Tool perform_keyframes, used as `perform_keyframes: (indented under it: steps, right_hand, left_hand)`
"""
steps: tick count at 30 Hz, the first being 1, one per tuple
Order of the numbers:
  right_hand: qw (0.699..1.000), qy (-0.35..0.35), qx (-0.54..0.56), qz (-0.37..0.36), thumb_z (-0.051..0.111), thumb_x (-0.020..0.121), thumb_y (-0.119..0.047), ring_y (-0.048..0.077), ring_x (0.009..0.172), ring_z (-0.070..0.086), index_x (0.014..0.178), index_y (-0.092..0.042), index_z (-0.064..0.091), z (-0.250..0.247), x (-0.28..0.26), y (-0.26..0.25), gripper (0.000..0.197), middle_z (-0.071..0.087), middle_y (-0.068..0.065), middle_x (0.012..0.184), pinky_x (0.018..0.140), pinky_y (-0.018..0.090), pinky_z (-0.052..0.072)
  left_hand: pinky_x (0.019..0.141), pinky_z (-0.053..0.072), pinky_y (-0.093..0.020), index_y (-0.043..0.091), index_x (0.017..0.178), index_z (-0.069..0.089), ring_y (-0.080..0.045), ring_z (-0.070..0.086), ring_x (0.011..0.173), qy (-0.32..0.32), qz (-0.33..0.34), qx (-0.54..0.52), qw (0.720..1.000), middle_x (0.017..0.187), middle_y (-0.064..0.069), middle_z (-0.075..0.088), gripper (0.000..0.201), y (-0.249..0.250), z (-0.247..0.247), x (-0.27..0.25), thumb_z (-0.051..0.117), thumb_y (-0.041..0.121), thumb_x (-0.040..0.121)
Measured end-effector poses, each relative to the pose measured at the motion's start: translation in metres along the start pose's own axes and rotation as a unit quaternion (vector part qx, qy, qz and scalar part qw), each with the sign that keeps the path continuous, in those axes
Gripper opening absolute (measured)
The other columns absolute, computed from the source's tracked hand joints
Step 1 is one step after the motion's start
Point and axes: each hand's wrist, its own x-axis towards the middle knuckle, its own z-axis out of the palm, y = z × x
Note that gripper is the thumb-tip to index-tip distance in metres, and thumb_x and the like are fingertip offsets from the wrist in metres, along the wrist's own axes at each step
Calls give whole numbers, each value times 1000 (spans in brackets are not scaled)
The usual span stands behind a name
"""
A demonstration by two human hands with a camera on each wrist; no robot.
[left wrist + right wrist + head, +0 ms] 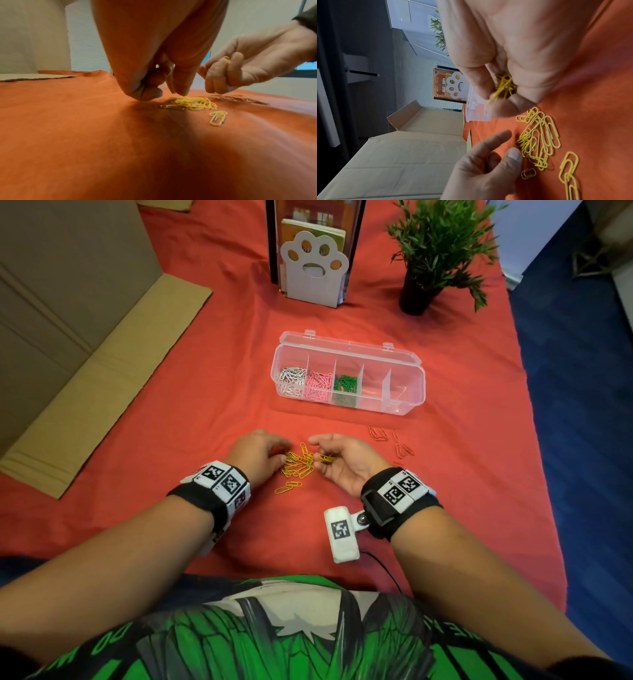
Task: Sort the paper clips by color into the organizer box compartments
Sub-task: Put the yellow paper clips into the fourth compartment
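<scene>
A clear organizer box (406,402) lies open beyond my hands, with white (292,380), pink (318,385) and green clips (346,385) in its three left compartments; the two right ones look empty. A pile of yellow clips (301,463) (195,103) (537,138) lies on the red cloth between my hands. My left hand (282,451) (171,92) (508,144) touches the pile's left side with thumb and forefinger apart. My right hand (317,451) (496,97), palm up, holds a small bunch of yellow clips (327,458) (505,86) (226,58).
Several red clips (380,434) lie scattered right of my right hand, in front of the box. A cardboard box (68,337) fills the left side. A paw-shaped book holder (313,265) and a potted plant (431,251) stand at the back. The table edge runs along the right.
</scene>
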Motion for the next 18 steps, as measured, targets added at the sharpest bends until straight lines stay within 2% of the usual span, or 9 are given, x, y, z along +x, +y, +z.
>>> perform_keyframes:
  steps: [2, 5, 7, 9, 11, 14, 15, 16, 18]
  right_hand:
    - [1000, 10, -2, -11, 37, 92, 9, 18, 71, 56, 90, -2, 58, 2, 1, 0, 24, 49, 7, 76, 56, 20, 55]
    - [993, 49, -104, -26, 40, 91, 8, 13, 62, 51, 86, -10, 57, 4, 5, 1, 25, 50, 4, 74, 47, 18, 48]
    - [967, 91, -235, -31, 44, 89, 0, 9, 52, 43, 80, -17, 57, 4, 10, 3, 23, 50, 1, 68, 40, 18, 37]
    - [936, 126, -325, -37, 50, 87, -5, 11, 49, 44, 73, -19, 57, 6, 13, 7, 21, 51, 2, 62, 42, 21, 38]
    - [938, 123, -320, -43, 51, 87, -1, 14, 51, 51, 71, -15, 57, 8, 14, 10, 22, 54, 5, 64, 45, 25, 47]
    - [973, 77, -214, -45, 49, 88, 6, 15, 58, 56, 77, -9, 56, 10, 11, 11, 20, 54, 7, 71, 48, 20, 53]
    - [975, 70, -204, -48, 49, 88, 7, 15, 59, 56, 78, -9, 57, 9, 11, 11, 21, 54, 7, 71, 49, 19, 52]
    - [973, 70, -215, -53, 49, 87, 7, 13, 59, 54, 78, -10, 58, 8, 10, 10, 22, 55, 6, 71, 48, 18, 51]
    - [955, 86, -278, -59, 51, 86, 5, 10, 55, 49, 76, -14, 60, 5, 11, 9, 23, 55, 4, 69, 42, 17, 44]
  left_hand:
    - [81, 40, -26, 23, 117, 63, -27, 58, 92, 4, 15, 29, 999, 96, -10, 57, 34, -2, 3, 1, 63, 23, 84]
    - [81, 41, -30, 18, 109, 67, -28, 58, 92, 3, 27, 50, 998, 86, -5, 49, 27, -3, 6, 3, 63, 22, 83]
    - [79, 41, -32, 13, 100, 67, -30, 58, 92, -1, 38, 62, 997, 87, -8, 52, 20, -4, 8, 5, 61, 21, 83]
    - [80, 41, -32, 10, 96, 65, -31, 57, 94, -14, 35, 63, 997, 94, -13, 58, 16, -5, 11, 6, 59, 19, 84]
    - [79, 40, -31, 9, 92, 63, -31, 56, 91, -8, 20, 35, 999, 94, -16, 60, 13, -6, 12, 7, 57, 18, 84]
    - [68, 38, -33, 10, 77, 56, -27, 53, 77, -13, -59, -78, 995, 77, -11, 58, 13, -1, 5, 9, 50, 16, 88]
    - [61, 36, -32, 13, 71, 50, -25, 49, 69, -35, -96, -165, 981, 68, -7, 52, 17, 1, 1, 8, 47, 15, 88]
    - [52, 34, -28, 15, 67, 44, -23, 45, 60, -57, -132, -277, 950, 62, -5, 44, 18, 3, -3, 6, 44, 14, 85]
    - [42, 30, -19, 15, 62, 39, -18, 36, 48, -71, -189, -495, 845, 55, -3, 37, 9, 6, -9, 0, 38, 11, 70]
